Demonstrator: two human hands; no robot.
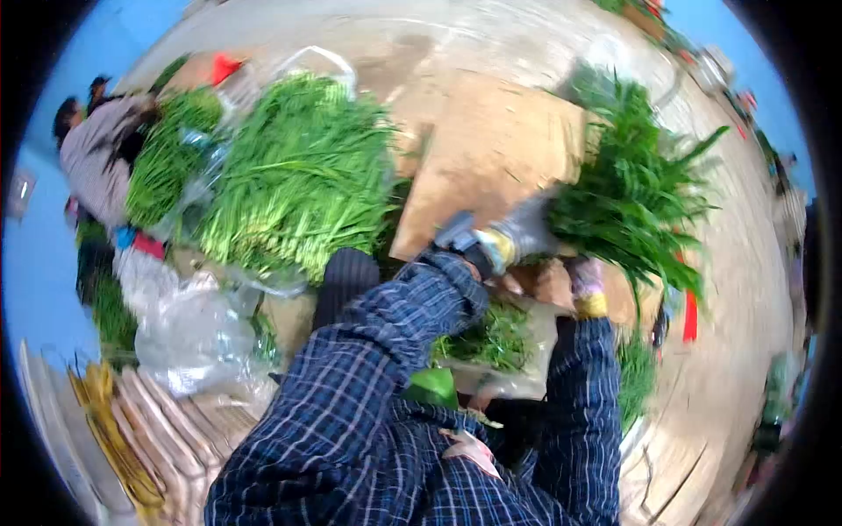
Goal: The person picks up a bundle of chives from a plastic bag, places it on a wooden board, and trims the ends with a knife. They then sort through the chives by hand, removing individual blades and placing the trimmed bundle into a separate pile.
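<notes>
A bushy bunch of long-leaved greens (636, 180) is raised over the right side of the work spot, its leaves fanning to the right. My left hand (524, 230), in a pale glove with a yellow cuff, is closed at the stem end of this bunch, though motion blurs its fingers. Below the leaves is my right hand (586, 276), gloved in white and purple; leaves and blur hide its fingers. Loose cut greens (495, 337) lie under my forearms. Just beyond my hands, a cardboard sheet (500, 149) rests flat.
A big stack of thin green stalks (298, 175) fills the left, with another pile (180, 149) behind it. A person (101, 158) bends there. Clear plastic bags (189, 329) lie nearer. Folded cartons (158, 421) stand at lower left. A red strip (689, 311) hangs at right.
</notes>
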